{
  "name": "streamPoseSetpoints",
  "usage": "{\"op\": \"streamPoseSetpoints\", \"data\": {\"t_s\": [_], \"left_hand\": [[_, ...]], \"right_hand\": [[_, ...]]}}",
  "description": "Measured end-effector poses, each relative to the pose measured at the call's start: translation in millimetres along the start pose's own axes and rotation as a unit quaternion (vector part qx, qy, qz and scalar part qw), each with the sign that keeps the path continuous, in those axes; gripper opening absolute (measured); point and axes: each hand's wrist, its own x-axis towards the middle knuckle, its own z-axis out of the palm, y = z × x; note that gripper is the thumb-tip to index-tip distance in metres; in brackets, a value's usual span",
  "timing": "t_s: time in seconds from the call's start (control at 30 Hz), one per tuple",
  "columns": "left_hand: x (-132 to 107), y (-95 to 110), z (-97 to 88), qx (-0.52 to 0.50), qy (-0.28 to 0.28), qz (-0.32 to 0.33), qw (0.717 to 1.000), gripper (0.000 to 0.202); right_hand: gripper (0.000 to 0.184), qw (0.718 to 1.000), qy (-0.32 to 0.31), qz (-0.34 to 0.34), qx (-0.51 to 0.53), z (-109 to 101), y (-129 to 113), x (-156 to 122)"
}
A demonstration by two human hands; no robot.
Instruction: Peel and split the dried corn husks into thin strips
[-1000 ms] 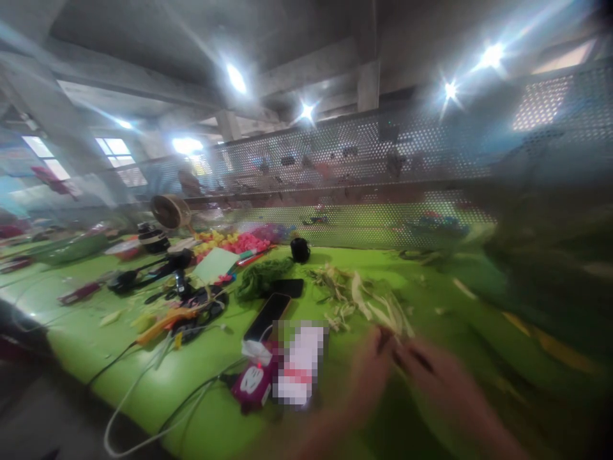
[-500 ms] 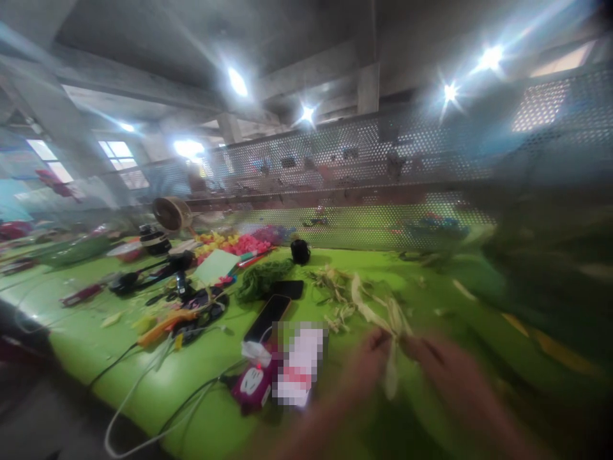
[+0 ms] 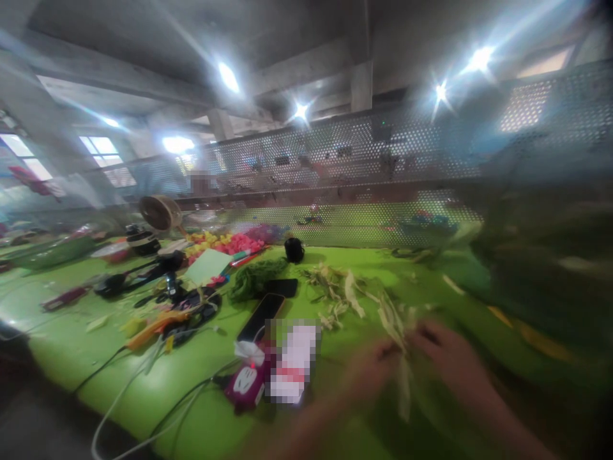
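Observation:
Over the right half of the green table, a bundle of pale dry corn husk strips [image 3: 391, 318] fans upward between my hands, with one strip hanging below. My left hand [image 3: 371, 367] is closed, pinching the bundle from the left at its middle. On the other side, my right hand [image 3: 443, 345] is closed too, its curled fingers against the husk strips; motion blur softens the fingertips. Loose husk pieces [image 3: 352, 294] lie on the table just beyond my hands.
Left of my hands are a pixelated pale object [image 3: 293, 364], a purple tissue pack [image 3: 246, 383] and a dark phone [image 3: 262, 317]. Farther left lie an orange-handled tool [image 3: 156, 329], cables and green yarn-like material [image 3: 256, 279]. A perforated panel [image 3: 335, 220] rises behind; a dark green bag-like mass [image 3: 536, 268] stands right.
Both hands have shifted slightly right and the right hand a little upward, with the husk bundle between them. The whole view has slid a little left.

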Motion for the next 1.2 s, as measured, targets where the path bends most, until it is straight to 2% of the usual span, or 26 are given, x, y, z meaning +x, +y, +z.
{"op": "streamPoseSetpoints", "data": {"t_s": [0.2, 0.3, 0.47, 0.63, 0.77, 0.87, 1.0, 1.2], "left_hand": [[2.2, -2.9, -0.2, -0.044, -0.013, -0.003, 0.999, 0.033], [4.0, -8.1, -1.1, -0.032, -0.021, -0.007, 0.999, 0.03], [3.0, -13.3, -3.5, -0.076, -0.043, -0.055, 0.995, 0.029], [6.8, -16.3, -5.9, -0.114, 0.028, -0.054, 0.992, 0.036], [10.6, -15.8, -7.4, -0.149, 0.078, -0.042, 0.985, 0.039], [10.1, -15.2, -8.4, -0.17, 0.096, -0.048, 0.98, 0.034], [7.6, -16.5, -11.1, -0.158, 0.119, -0.074, 0.978, 0.024], [8.9, -16.7, -12.8, -0.091, 0.11, -0.076, 0.987, 0.025]], "right_hand": [[0.043, 0.989, -0.061, 0.061, 0.118, 3.0, 10.5, 6.1], [0.042, 0.985, -0.103, 0.059, 0.122, 4.5, 13.3, 5.1], [0.034, 0.992, -0.069, 0.048, 0.089, 3.7, 3.5, -1.3], [0.041, 0.989, -0.052, 0.052, 0.129, 0.2, -9.8, -2.8], [0.035, 0.989, -0.095, 0.059, 0.093, 0.0, -6.4, -1.6], [0.027, 0.991, -0.122, 0.018, 0.049, 1.7, 0.4, -1.4], [0.021, 0.994, -0.094, -0.047, -0.014, 3.8, 7.2, -1.7], [0.023, 0.99, -0.096, -0.076, -0.063, 3.5, 13.3, 0.7]]}}
